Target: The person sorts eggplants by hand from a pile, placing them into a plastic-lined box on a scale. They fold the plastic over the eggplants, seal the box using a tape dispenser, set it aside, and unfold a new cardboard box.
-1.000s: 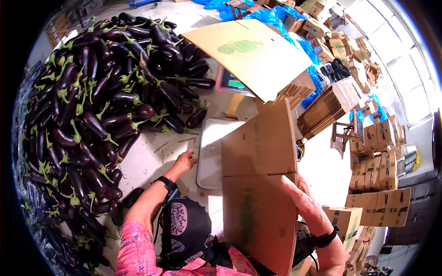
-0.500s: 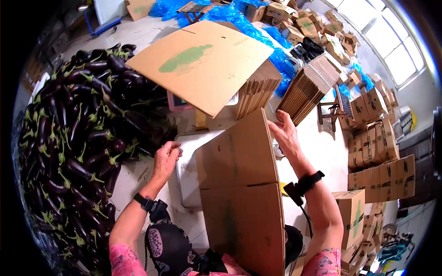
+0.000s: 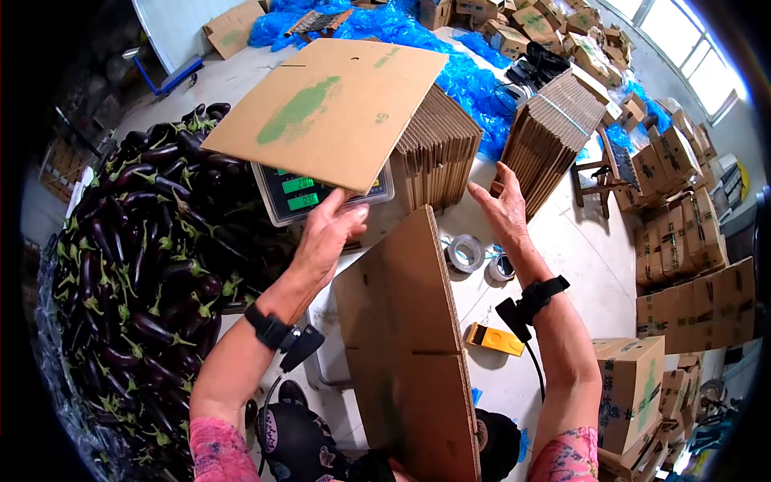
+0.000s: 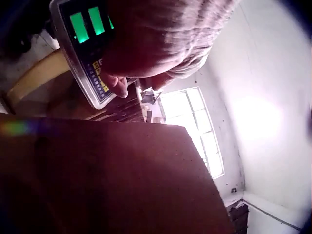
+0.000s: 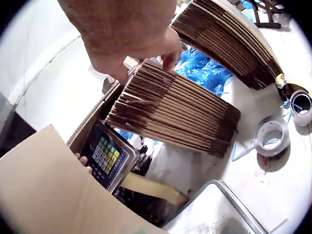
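A folded brown carton [image 3: 401,313] stands upright in front of the person, hiding part of the scale's white platform [image 5: 214,209]. Farther forward, a flat cardboard sheet [image 3: 321,112] with a green print lies over the stack and the scale's lit display [image 3: 297,195]. My left hand [image 3: 325,237] reaches to the sheet's near corner beside the display, with loosely bent fingers and some fingertips hidden. Beyond the carton's right edge my right hand [image 3: 507,213] hovers with its fingers spread, holding nothing. It is nearest to the stacked flat cartons [image 3: 440,145].
Eggplants [image 3: 136,281] are heaped along the left. Two tape rolls [image 3: 466,253] and a yellow object [image 3: 495,339] lie on the floor right of the carton. A second bundle of flat cartons [image 3: 554,120] stands ahead. Packed boxes [image 3: 630,386] line the right.
My right hand has left the upright carton's edge and moved forward. My left hand has gone from beside the platform up to the display and the sheet's corner.
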### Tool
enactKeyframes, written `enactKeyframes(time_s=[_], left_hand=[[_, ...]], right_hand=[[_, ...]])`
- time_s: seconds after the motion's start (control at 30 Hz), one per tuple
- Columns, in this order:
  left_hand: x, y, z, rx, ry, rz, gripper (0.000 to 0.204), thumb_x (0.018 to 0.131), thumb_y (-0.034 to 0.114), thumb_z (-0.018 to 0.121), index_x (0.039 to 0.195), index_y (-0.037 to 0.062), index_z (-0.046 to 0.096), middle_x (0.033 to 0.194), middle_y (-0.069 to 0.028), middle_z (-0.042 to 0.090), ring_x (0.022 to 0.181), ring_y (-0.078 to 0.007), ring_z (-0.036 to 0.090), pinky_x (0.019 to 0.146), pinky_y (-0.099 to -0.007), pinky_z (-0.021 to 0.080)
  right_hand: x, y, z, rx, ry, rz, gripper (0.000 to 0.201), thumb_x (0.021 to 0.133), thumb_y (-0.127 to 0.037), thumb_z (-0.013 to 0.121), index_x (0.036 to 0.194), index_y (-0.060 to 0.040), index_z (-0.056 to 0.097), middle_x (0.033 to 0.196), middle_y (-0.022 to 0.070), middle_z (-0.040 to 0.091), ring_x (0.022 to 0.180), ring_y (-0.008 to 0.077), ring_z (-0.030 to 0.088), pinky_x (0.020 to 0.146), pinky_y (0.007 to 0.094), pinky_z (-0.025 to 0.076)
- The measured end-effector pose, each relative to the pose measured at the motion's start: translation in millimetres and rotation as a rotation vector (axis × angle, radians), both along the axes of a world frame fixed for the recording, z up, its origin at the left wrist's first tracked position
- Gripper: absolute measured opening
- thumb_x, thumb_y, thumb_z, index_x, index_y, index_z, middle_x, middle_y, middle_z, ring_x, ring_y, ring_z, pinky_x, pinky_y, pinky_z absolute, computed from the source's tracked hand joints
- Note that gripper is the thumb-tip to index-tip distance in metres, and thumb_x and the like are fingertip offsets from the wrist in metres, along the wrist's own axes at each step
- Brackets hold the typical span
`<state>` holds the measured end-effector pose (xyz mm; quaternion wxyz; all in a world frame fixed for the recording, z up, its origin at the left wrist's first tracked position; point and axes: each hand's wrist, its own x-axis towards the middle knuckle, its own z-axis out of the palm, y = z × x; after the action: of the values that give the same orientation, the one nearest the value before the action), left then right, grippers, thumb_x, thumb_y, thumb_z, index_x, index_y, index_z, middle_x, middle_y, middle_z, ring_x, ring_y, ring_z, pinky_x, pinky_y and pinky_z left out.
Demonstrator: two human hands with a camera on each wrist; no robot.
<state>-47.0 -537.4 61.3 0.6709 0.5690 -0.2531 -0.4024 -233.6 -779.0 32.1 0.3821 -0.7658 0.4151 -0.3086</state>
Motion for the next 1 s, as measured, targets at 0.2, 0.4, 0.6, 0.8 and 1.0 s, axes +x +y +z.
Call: enactKeyframes(time_s=[0.2,0.4,0.6,0.8,1.0], left_hand=[[12,-79,-21,-0.004,-0.035,-0.015,0.059,0.094,0.017,0.063,0.142,-0.0079,0.038,0.138,-0.0160,0.053,0.115,-0.0162,0.056,0.093,-0.0278,0.045],[1,-129,-33,-0.063,-0.140,0.090,0.042,0.091,0.015,0.064,0.125,-0.0061,0.051,0.117,-0.0111,0.062,0.099,-0.0169,0.057,0.090,-0.0311,0.046],[-7,-147,-53,0.123,-0.351,0.264,0.039,0.088,0.008,0.061,0.122,-0.0078,0.052,0.107,-0.0110,0.064,0.097,-0.0167,0.058,0.089,-0.0320,0.046],[-11,-133,-45,0.162,-0.266,0.189,0.020,0.081,-0.001,0.052,0.100,-0.0056,0.055,0.104,-0.0102,0.064,0.093,-0.0152,0.057,0.082,-0.0262,0.045],[-32,-120,-31,0.025,-0.101,0.115,0.053,0.083,0.002,0.053,0.134,-0.0120,0.043,0.128,-0.0220,0.063,0.108,-0.0179,0.059,0.091,-0.0267,0.046]], right_hand=[[26,-35,2,-0.073,-0.058,0.054,0.095,0.078,-0.043,0.076,0.148,0.0053,0.034,0.147,0.0281,0.042,0.132,0.0406,0.047,0.111,0.0437,0.039],[56,-83,-1,0.011,-0.059,0.025,0.103,0.078,-0.059,0.070,0.148,0.0078,0.033,0.149,0.0297,0.039,0.139,0.0376,0.040,0.116,0.0398,0.031],[84,-89,-15,0.093,-0.105,-0.029,0.069,0.084,-0.052,0.071,0.129,-0.0006,0.058,0.112,0.0187,0.068,0.103,0.0272,0.065,0.092,0.0361,0.048],[85,-81,-16,-0.068,-0.076,-0.079,0.050,0.085,-0.041,0.071,0.110,0.0001,0.059,0.092,0.0171,0.070,0.084,0.0272,0.068,0.080,0.0378,0.052],[59,-65,-4,-0.017,-0.050,-0.021,0.044,0.086,-0.034,0.070,0.110,0.0001,0.059,0.087,0.0141,0.069,0.077,0.0202,0.065,0.073,0.0349,0.052]])
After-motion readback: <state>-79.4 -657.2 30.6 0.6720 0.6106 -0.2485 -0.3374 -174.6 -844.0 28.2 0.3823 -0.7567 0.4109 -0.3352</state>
